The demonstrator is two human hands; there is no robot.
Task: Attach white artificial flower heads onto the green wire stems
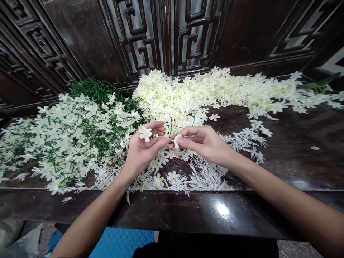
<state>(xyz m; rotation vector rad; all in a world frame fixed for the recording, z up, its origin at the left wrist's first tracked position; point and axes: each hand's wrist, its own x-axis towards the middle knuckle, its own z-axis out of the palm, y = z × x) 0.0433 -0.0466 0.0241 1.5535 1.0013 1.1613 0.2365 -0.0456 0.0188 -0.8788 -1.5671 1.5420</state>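
My left hand [143, 148] is closed in a pinch on a thin green stem [176, 126], which arches up between my hands. A white artificial flower [145, 134] on that side shows against my left palm. Close beside it, my right hand [202, 141] pinches a small white artificial flower [176, 142] between thumb and fingers. The fingertips of both hands nearly meet. Beneath them lie loose white blossoms and thin white stamen pieces [206, 175].
Left of my hands is a heap of white flowers on green stems [72, 132], with bare green stems [96, 89] behind. Cream blossoms [172, 96] are piled along the back of the dark wooden bench [295, 154]. A carved wooden backrest [163, 36] rises behind.
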